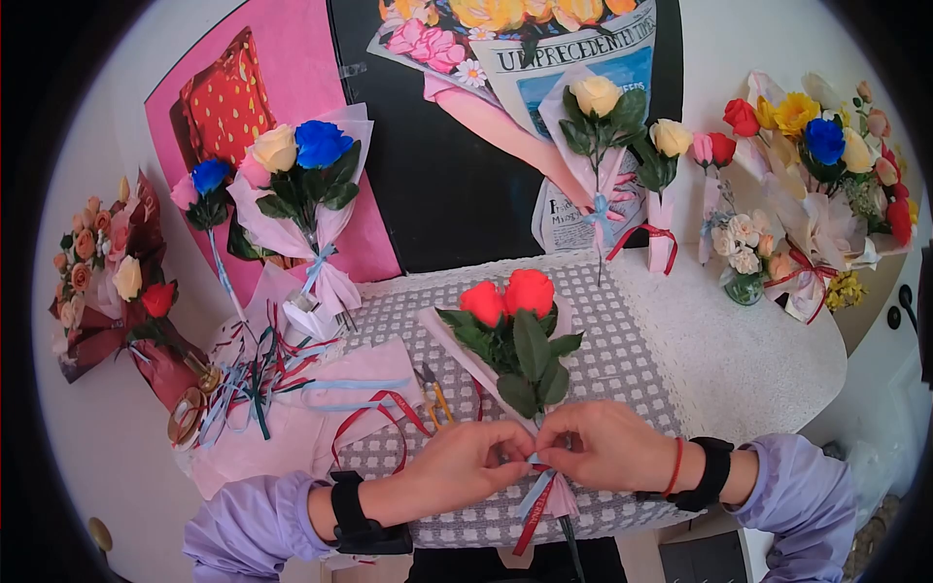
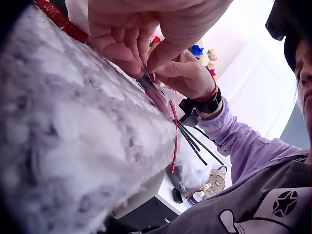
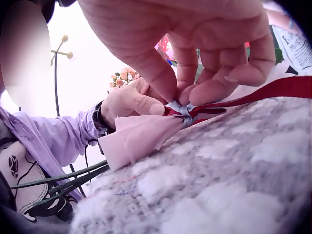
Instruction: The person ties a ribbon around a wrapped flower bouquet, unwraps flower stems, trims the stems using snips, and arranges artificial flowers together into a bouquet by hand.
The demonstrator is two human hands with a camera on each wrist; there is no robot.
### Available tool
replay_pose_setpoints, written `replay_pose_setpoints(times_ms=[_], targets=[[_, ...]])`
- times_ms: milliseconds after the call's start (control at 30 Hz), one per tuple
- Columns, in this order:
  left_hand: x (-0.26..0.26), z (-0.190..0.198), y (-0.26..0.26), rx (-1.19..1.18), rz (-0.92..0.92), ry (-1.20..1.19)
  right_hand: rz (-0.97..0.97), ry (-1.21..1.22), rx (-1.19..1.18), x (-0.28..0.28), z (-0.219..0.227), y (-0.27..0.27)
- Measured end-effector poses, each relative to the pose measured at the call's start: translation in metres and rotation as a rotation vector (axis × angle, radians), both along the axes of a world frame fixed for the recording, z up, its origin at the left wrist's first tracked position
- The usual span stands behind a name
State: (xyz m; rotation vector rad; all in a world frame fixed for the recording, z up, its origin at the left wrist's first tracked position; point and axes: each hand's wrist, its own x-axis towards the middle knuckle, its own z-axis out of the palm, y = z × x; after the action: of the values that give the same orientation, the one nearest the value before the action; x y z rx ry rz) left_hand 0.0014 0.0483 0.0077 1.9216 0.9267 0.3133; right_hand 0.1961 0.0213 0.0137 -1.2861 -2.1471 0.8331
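Observation:
A bouquet of two red roses [image 1: 507, 296] with dark green leaves [image 1: 533, 355] lies in front of me, wrapped in pale pink paper [image 3: 139, 139]. At its neck, a light blue and a red ribbon are tied round the paper; the blue knot [image 3: 183, 112] shows in the right wrist view. My left hand [image 1: 466, 462] pinches ribbon at this knot between thumb and fingers. Opposite it, fingertips almost meeting, my right hand [image 1: 610, 449] pinches ribbon too. Ribbon tails [image 1: 531, 510] hang below the hands, and green stems [image 3: 73, 178] stick out under the gathered paper.
Left of the bouquet lie pink paper sheets [image 1: 364, 374], scissors [image 1: 437, 394] and a heap of ribbons [image 1: 258, 389]. Wrapped bouquets stand around the back, including blue and cream roses [image 1: 301, 160] and a mixed bunch [image 1: 816, 185]. A grey-white checked cloth [image 1: 622, 330] covers the table's middle.

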Motion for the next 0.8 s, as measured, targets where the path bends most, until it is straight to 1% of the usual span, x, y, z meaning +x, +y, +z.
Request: replay_pose_setpoints(times_ms=[100,167,200,267,300,333,367,400,533,633,733,800], targets=[[0.0,-0.002,0.002,-0.001,0.001,0.007,-0.014,-0.017,-0.035,0.001,0.004,0.0],[0.0,-0.008,0.006,-0.128,-0.034,-0.142,-0.025,-0.021,-0.039,0.001,0.007,-0.001],[0.0,-0.007,0.006,-0.128,-0.036,-0.141,-0.034,-0.026,-0.04,0.001,0.008,-0.002],[0.0,-0.004,0.008,-0.37,-0.04,-0.166,-0.033,-0.021,-0.02,0.002,0.007,-0.003],[0.001,-0.001,0.008,-0.371,-0.041,-0.167,-0.031,-0.016,-0.001,0.002,0.007,-0.003],[0.002,0.004,0.008,-0.42,-0.006,-0.122,-0.032,-0.016,-0.002,0.003,0.007,-0.004],[0.003,0.006,0.008,-0.469,0.03,-0.077,-0.027,-0.011,0.047,0.004,0.008,-0.006],[0.002,0.005,0.008,-0.47,0.03,-0.078,-0.021,-0.007,0.095,0.005,0.008,-0.007],[0.002,0.001,0.01,-0.497,0.019,-0.089,-0.006,0.021,0.113,0.007,0.008,-0.015],[0.005,0.002,0.008,-0.505,0.027,-0.087,-0.049,0.015,0.049,0.007,0.008,-0.019],[0.006,0.003,0.007,-0.518,0.04,-0.097,-0.067,0.081,0.023,0.008,0.003,-0.019],[0.007,0.005,0.006,-0.523,0.048,-0.098,-0.099,0.1,-0.063,0.007,0.002,-0.02]])
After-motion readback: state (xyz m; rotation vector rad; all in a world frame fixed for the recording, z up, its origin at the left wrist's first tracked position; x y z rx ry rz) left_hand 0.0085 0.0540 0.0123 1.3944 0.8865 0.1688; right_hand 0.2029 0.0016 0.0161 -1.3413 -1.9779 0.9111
